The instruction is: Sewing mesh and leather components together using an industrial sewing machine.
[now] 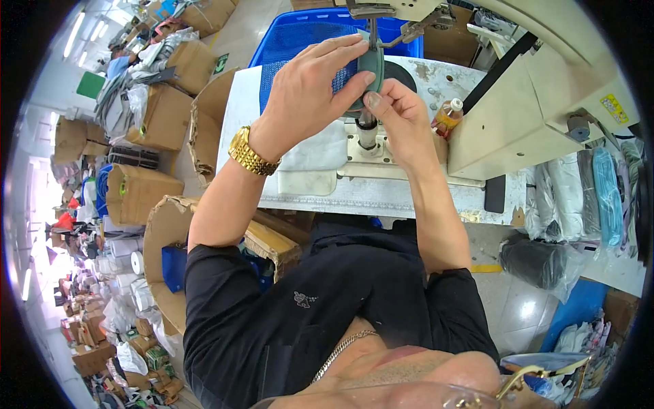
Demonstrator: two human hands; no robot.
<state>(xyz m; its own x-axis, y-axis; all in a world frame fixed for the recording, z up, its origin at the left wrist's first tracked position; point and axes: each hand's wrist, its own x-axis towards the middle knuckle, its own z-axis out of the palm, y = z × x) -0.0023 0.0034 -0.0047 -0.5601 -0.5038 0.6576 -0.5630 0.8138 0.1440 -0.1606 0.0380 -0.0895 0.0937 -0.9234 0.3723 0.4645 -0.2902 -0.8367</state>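
Vivid blue with a fine open grid describes the mesh fabric (344, 76), edged by a plain muted green band (368, 65). The bin (264, 34) is a solid, stronger blue. White covers the bench (238, 123), mottled with grey-brown patches, and the folded cloth (313, 150) is white too. The sewing machine (490, 102) is cream — its sticker (614, 108) bright yellow. The bottle (447, 119) pairs a white cap with amber and red. The watch (251, 151) gleams gold, the shirt (381, 266) is black — a small pale motif (303, 298) on it — and the neck chain (344, 351) is silver.
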